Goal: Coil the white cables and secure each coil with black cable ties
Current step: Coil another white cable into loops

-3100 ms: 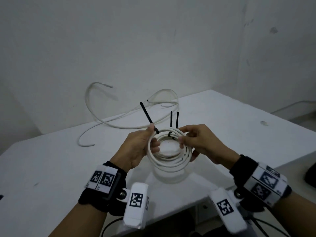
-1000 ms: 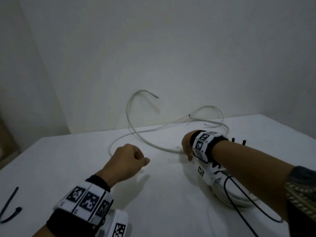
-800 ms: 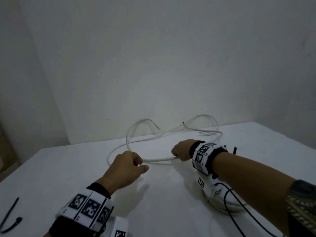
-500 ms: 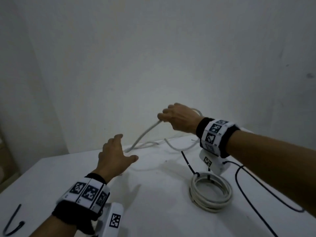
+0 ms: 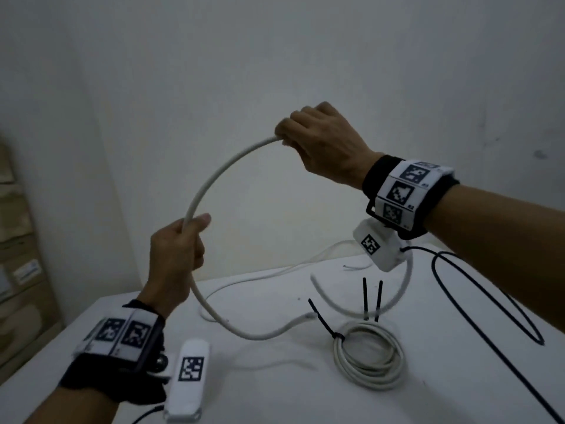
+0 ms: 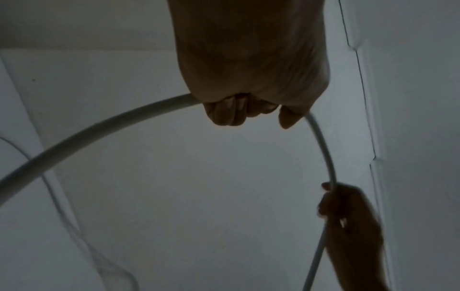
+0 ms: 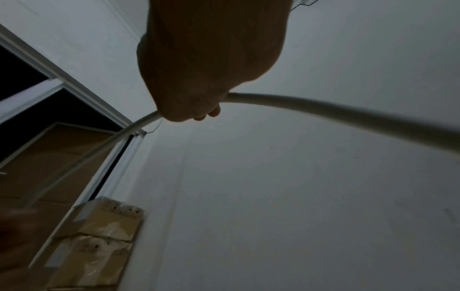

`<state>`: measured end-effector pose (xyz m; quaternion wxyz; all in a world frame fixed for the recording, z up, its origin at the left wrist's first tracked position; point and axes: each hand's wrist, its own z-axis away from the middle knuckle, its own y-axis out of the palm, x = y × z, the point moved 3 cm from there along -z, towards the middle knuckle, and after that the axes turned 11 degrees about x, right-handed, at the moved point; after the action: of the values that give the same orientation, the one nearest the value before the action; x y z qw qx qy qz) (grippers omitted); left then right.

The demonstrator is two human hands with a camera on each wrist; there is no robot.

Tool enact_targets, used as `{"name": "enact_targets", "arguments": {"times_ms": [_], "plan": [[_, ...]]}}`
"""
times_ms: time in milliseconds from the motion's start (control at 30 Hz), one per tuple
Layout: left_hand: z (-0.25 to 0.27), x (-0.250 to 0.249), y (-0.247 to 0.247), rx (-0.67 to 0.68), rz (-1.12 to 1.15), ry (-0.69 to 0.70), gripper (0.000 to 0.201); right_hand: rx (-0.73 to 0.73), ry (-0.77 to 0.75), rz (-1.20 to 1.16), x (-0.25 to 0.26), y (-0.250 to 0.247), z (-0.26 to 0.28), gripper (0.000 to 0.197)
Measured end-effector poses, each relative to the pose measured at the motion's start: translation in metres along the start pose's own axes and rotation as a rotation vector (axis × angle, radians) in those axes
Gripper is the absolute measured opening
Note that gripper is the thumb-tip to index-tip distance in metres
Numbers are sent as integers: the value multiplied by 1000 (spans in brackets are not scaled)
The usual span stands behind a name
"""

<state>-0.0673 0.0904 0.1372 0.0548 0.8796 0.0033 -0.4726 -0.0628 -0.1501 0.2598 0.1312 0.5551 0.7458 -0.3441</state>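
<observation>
A loose white cable [image 5: 214, 182] arcs through the air above the table. My left hand [image 5: 177, 252] grips it low on the arc, fingers curled round it [image 6: 239, 110]. My right hand [image 5: 324, 142] grips it at the top of the arc [image 7: 189, 106]. The cable's free end [image 5: 308, 316] hangs down to the table, and more of it trails behind. A finished white coil [image 5: 370, 353] lies on the table at the right, bound with black cable ties [image 5: 321, 322] whose tails stick up [image 5: 371, 298].
The white table [image 5: 275, 387] stands against a white wall. A thin black wire [image 5: 489, 301] from the right wrist camera loops over the table at the right. Cardboard boxes [image 5: 15, 240] are stacked at the far left.
The finished coil was laid on the table. My right hand reached for the loose cable and lifted it; my left hand, open half a second ago, now grips the cable lower down.
</observation>
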Motion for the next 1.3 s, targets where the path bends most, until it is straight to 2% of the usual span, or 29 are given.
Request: {"name": "enact_targets", "arguments": {"times_ms": [100, 167, 200, 267, 333, 400, 467, 600, 767, 833, 900, 1033, 1067, 1100, 1167, 1200, 1300], "plan": [[0, -24, -4, 84, 230, -39, 48, 158, 106, 89, -1, 6, 17, 14], [1, -36, -7, 102, 256, -74, 41, 387, 336, -18, -6, 8, 34, 12], [1, -40, -9, 100, 237, -87, 40, 494, 495, -166, -9, 11, 47, 13], [4, -46, -14, 77, 204, -107, 39, 606, 773, -623, -7, 15, 79, 21], [7, -48, -22, 31, 194, -131, 38, 662, 919, -1035, 3, 18, 114, 32], [12, -44, -34, -11, 215, -188, 39, 721, 985, -1240, 17, 19, 147, 38], [17, -37, -40, 22, 230, -292, 43, 670, 1070, -1365, 30, 16, 174, 39], [39, -12, -27, 267, 182, -531, 50, 473, 1317, -1649, 43, 3, 202, 41], [77, 13, 10, 438, 118, -649, 39, 257, 1451, -2022, 54, -16, 201, 42], [91, 22, 26, 435, 83, -661, 35, 169, 1443, -2092, 63, -21, 196, 42], [103, 32, 40, 370, 66, -629, 36, 69, 1441, -2124, 72, -24, 191, 43], [119, 54, 54, 256, -21, -613, 65, -214, 1499, -2127, 88, -20, 188, 43], [121, 59, 56, 222, 1, -637, 65, -274, 1518, -2141, 95, -16, 189, 43], [123, 65, 58, 202, 50, -668, 56, -317, 1538, -2161, 103, -11, 190, 44], [123, 72, 62, 191, 148, -730, 23, -312, 1571, -2212, 117, 2, 196, 44], [122, 74, 61, 186, 182, -753, 12, -228, 1559, -2209, 124, 6, 200, 45], [116, 80, 46, 165, 216, -808, 23, 154, 1507, -2026, 126, 14, 224, 68]]}}
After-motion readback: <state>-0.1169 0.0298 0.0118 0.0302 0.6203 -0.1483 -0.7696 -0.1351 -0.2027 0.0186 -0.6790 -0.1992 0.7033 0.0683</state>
